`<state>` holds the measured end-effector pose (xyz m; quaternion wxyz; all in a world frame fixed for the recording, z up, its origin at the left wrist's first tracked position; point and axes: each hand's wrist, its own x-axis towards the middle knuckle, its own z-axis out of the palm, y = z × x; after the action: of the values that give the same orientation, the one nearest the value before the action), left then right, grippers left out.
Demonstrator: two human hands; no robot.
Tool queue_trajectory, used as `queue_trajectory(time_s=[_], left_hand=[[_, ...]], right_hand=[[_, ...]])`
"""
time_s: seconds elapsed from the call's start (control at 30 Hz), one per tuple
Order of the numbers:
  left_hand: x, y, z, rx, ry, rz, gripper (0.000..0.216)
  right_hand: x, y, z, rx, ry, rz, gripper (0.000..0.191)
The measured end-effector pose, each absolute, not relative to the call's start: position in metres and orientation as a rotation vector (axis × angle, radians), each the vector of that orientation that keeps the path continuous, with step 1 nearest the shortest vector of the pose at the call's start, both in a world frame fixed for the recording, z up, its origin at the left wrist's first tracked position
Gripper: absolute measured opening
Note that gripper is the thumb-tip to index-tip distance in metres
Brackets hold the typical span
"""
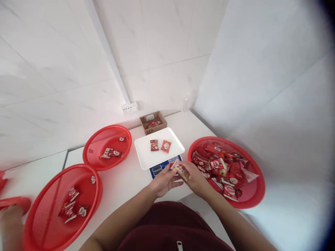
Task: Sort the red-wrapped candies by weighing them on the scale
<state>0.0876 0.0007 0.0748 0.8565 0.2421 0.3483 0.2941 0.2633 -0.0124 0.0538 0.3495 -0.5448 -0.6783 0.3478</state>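
In front of my body, a small cream-and-red snack packet (181, 169) is held between both hands. My left hand (162, 182) pinches its left end with thumb and forefinger, the other fingers stretched below. My right hand (196, 177) grips the packet's right side. Just beyond them is a digital scale (157, 170) with a blue keypad, partly covered by my hands. On its white tray (142, 153) lie a dark red packet (154, 145) and a brighter red packet (165, 146), side by side and apart.
A red basket (258, 195) heaped with red packets stands at right. Two red baskets (89, 153) (34, 223) at left hold several packets. Behind the scale sits a cardboard box (164, 124). A socket strip (129, 107) is on the wall. Another person's hand (12, 218) shows at far left.
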Motion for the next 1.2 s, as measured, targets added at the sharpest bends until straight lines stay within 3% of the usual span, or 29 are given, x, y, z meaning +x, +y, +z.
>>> queue_trajectory(time_s=[0.2, 0.53, 0.83, 1.07, 1.2], left_hand=[[0.080, 0.008, 0.081, 0.569, 0.744, 0.793, 0.047], [0.067, 0.007, 0.084, 0.634, 0.863, 0.800, 0.047], [0.059, 0.003, 0.073, 0.828, 1.046, 0.645, 0.047], [0.051, 0.019, 0.047, 0.649, 1.215, 0.664, 0.034], [0.043, 0.049, 0.050, 0.569, 1.241, 0.769, 0.067]], right_hand=[[0.241, -0.017, 0.056, -1.297, -1.631, 1.150, 0.066], [0.227, -0.004, 0.071, -1.461, -1.165, 1.440, 0.046], [0.235, -0.008, 0.069, -1.577, -1.122, 1.407, 0.041], [0.247, -0.012, 0.041, -1.602, -0.838, 1.452, 0.042], [0.256, -0.019, 0.032, -1.599, -0.768, 1.473, 0.042]])
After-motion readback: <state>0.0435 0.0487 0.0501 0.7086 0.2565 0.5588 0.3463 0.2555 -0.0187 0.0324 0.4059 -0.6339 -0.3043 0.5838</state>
